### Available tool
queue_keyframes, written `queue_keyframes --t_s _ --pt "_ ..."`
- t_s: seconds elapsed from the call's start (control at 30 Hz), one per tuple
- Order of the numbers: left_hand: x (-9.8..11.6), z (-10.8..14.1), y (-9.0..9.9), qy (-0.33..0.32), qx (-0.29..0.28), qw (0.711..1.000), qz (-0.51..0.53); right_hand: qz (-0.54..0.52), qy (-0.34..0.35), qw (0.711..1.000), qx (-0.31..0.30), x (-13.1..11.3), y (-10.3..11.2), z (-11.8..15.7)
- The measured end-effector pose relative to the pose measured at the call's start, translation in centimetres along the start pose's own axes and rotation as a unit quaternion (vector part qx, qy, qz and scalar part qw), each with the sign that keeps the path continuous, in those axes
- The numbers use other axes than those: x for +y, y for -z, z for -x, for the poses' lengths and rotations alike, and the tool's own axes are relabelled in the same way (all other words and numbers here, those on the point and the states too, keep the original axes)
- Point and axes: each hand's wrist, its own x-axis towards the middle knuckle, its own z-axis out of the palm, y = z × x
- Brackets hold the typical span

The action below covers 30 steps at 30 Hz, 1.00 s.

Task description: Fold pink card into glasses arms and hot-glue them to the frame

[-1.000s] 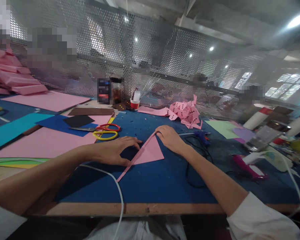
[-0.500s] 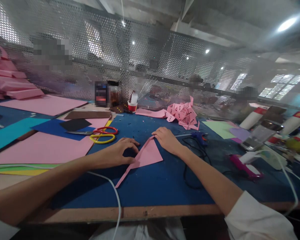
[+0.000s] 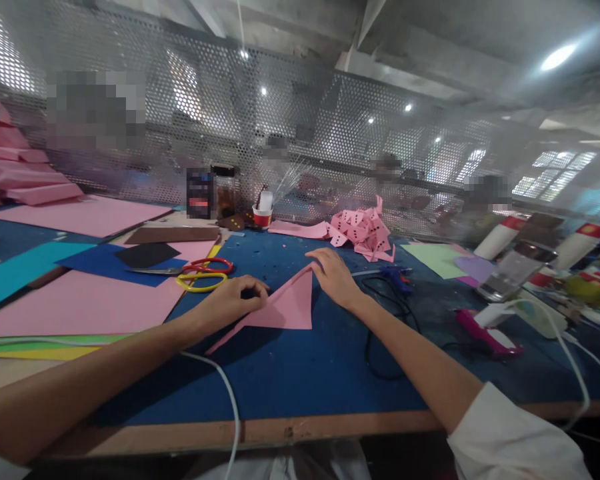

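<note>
A pink paper piece with a narrow folded strip along its slanting upper edge lies on the blue work mat, its near left tail pointing towards me. My left hand pinches the folded edge about midway, thumb and fingertips closed on it. At the far corner, my right hand has its thumb against the paper and its fingers reaching over the tip. Scissors with one red and one yellow handle lie beyond my left hand.
Pink, blue and black sheets spread on the left. A blue glue gun with a black cord lies to the right, near a magenta tool. Dotted pink paper strips are heaped at the back. A white cable crosses the front edge.
The pink paper has turned slightly, its near tail swinging left and its right corner shifting left. My left hand has moved up and left from lying over the edge to pinching it.
</note>
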Motion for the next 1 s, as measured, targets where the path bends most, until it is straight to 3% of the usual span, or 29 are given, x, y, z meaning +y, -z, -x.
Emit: queue_keyframes --t_s 0.17,0.37,0.57,0.77,1.0 --pt "-0.3 -0.3 1.6 0.035 0.032 0.997 0.057 -0.071 -0.064 0.994 0.061 0.1 0.3 -0.5" --pt "-1.1 -1.1 3.0 0.030 0.014 0.997 0.074 -0.104 -0.087 0.989 0.053 -0.3 1.6 -0.7" --pt "-1.0 -1.4 3.1 0.004 -0.046 0.996 0.077 -0.089 -0.082 0.991 -0.056 -0.3 4.0 -0.4" --pt "-1.9 -1.6 2.7 -0.015 -0.064 0.996 0.068 -0.151 -0.071 0.964 -0.206 -0.4 5.8 0.6" --pt "-2.1 -1.5 2.4 -0.034 -0.102 0.992 0.062 -0.164 -0.096 0.954 -0.230 -1.2 6.7 2.4"
